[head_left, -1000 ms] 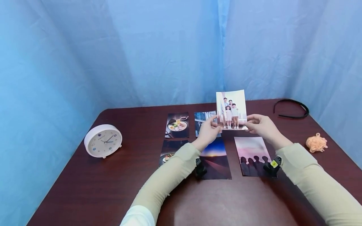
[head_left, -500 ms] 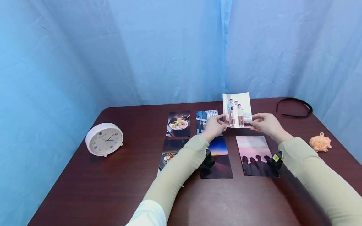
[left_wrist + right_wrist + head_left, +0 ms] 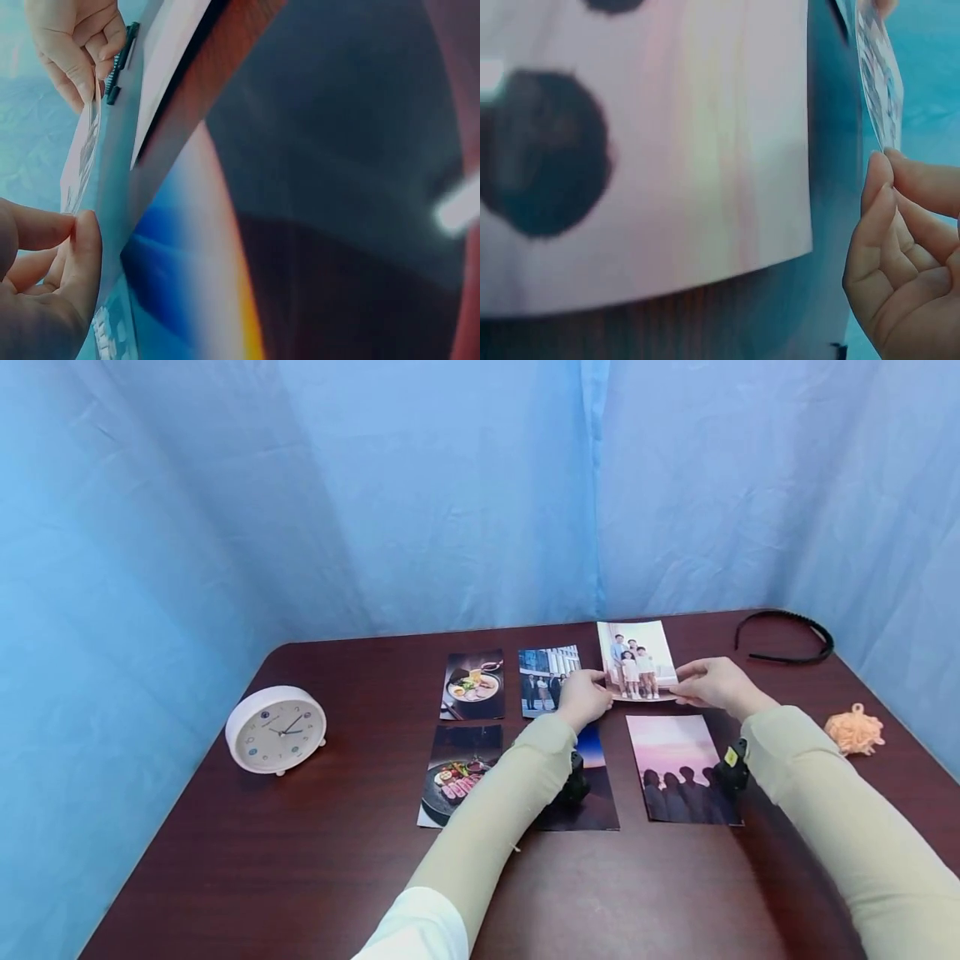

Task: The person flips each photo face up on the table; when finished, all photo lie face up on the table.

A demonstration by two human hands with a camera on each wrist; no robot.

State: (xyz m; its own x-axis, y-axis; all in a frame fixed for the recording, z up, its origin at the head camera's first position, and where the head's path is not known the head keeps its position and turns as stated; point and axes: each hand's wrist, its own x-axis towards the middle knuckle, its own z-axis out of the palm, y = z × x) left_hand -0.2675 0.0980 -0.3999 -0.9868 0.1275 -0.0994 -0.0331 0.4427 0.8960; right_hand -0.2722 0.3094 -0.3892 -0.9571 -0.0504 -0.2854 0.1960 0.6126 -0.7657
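A family photo on a pale background is held at its lower corners, near the back of the table. My left hand pinches its left corner, and my right hand pinches the right one. In the left wrist view the photo appears nearly edge-on between both hands. The right wrist view shows thumb and fingertips gripping its edge. Just left lies a photo of people by a glass building. Nearer me are a sunset road photo, partly hidden by my left arm, and a pink silhouette photo.
At the left lie a ramen photo and a steak photo. A white alarm clock stands farther left on the dark table. A black headband and a peach yarn bundle are at the right. Blue curtains hang behind.
Both hands have carried the family photo a little to the right and lowered it toward the table, tilting it flatter. The left arm has shifted right, uncovering more of the steak photo.
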